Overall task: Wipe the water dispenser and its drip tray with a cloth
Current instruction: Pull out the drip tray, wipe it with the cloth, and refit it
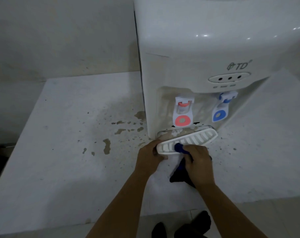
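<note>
A white table-top water dispenser (197, 54) stands on a white counter (68, 134), with a red tap (182, 111) and a blue tap (221, 109). Its white slotted drip tray grille (197, 139) is lifted off and tilted in front of the stained tray base (173, 132). My left hand (149, 156) grips the grille's left end. My right hand (199, 160) holds a dark blue cloth (179, 147), pressing a wad of it onto the grille's slots. The rest of the cloth hangs down below that hand.
Brown stains and flaked patches (107, 146) spot the counter left of the dispenser. A grey wall (60, 40) rises behind the counter. The counter's front edge runs below my forearms, and dark feet (193, 224) show on the tiled floor.
</note>
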